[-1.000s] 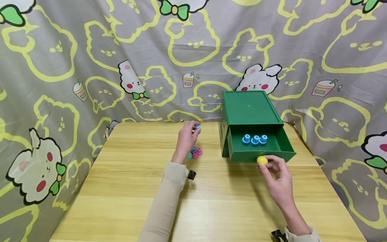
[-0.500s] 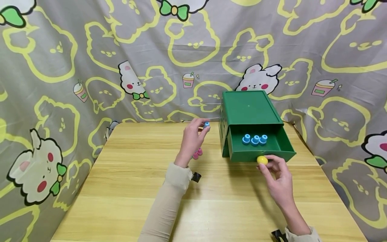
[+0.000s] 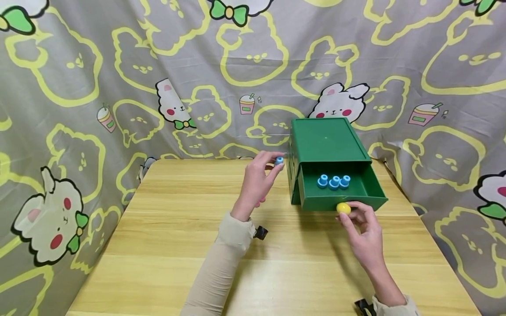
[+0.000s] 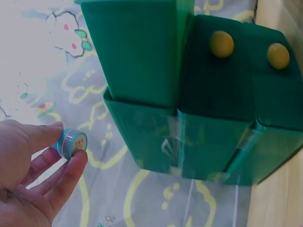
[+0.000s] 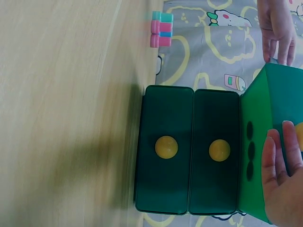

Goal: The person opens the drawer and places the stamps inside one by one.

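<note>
My left hand (image 3: 254,182) pinches a small blue stamp (image 3: 279,161) between thumb and fingers, raised just left of the green drawer cabinet (image 3: 330,139). In the left wrist view the stamp's (image 4: 78,143) round end bears a small printed picture. My right hand (image 3: 366,239) holds the yellow round knob (image 3: 343,208) of the top drawer (image 3: 318,203), which is pulled out. Inside that drawer three blue stamps (image 3: 334,182) stand close together. In the right wrist view the right hand's fingers (image 5: 269,158) lie along the drawer front.
Several pink, green and blue stamps (image 5: 162,29) stand grouped on the table (image 3: 158,245), mostly hidden behind my left hand in the head view. Two lower drawers (image 5: 165,187) with yellow knobs are closed under the pulled-out one. A patterned grey curtain (image 3: 189,57) hangs behind the table.
My left hand has carried the blue stamp right, from above the grouped stamps to beside the cabinet. The right hand and the drawer have stayed in place.
</note>
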`<action>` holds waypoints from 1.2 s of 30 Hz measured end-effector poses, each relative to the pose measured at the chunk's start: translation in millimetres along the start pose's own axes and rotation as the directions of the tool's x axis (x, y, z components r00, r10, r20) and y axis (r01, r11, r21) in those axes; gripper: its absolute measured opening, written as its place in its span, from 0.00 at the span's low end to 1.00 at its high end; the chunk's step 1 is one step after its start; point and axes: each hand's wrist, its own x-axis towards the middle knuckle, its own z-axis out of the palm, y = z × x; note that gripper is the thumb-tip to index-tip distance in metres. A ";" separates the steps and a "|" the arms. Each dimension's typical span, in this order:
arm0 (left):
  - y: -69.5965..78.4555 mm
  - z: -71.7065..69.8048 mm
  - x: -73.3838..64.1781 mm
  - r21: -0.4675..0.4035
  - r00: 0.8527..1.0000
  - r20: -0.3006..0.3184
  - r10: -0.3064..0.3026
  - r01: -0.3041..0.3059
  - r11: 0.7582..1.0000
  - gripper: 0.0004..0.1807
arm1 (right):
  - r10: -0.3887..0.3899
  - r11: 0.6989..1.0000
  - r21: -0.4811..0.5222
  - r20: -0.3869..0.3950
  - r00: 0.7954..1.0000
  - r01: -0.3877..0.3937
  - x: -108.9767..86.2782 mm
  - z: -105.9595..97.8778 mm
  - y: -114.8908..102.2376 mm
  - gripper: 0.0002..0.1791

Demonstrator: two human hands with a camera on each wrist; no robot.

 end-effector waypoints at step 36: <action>37.8 40.9 14.6 -0.097 0.977 0.126 0.174 -0.162 0.982 0.13 | 0.004 1.000 0.005 0.004 1.000 -0.004 -0.5 -0.1 -1.8 0.19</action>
